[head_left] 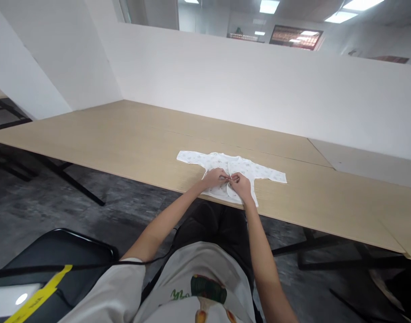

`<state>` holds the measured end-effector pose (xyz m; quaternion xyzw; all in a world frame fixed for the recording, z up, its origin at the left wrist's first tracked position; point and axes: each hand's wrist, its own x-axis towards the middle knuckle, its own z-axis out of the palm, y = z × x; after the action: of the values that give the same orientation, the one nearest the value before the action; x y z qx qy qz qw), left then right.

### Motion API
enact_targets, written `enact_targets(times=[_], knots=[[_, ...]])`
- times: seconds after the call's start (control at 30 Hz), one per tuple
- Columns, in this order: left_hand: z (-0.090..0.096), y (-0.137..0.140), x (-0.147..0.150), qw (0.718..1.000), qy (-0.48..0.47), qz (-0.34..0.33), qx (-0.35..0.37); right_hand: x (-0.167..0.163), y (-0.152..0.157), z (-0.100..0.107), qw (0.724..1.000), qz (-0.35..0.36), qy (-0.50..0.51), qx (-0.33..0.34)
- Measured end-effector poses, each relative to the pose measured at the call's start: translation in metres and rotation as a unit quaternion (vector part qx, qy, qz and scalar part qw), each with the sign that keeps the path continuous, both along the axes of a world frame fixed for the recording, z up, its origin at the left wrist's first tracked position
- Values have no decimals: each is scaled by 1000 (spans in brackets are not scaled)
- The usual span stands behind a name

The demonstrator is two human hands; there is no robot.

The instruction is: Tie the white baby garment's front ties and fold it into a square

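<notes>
A small white baby shirt (247,168) with a faint print lies spread flat on the wooden table, its sleeves stretched out to both sides and its hem close to the front edge. My left hand (217,177) and my right hand (240,184) meet at the middle of its front opening. Both sets of fingers are pinched on the fabric there, the fingertips almost touching. Any small fastener between them is too small to make out.
The light wooden table (124,139) runs wide to both sides, against a white wall (225,80) with glass above. A black chair (74,246) stands at my left, with a silver device (10,298) and a yellow strap (40,298) by it.
</notes>
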<state>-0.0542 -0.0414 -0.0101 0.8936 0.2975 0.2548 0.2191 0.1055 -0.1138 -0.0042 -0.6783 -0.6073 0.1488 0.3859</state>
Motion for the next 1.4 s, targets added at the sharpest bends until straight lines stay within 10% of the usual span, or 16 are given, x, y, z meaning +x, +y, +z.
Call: enact_targets(times=[0.4,1.4], knots=[[-1,0,-3,986,-115,-4,-123,8,7,-15,984,32,167,61],[7,2,-4,972,-160,-32,-167,0,3,-9,992,58,46,101]])
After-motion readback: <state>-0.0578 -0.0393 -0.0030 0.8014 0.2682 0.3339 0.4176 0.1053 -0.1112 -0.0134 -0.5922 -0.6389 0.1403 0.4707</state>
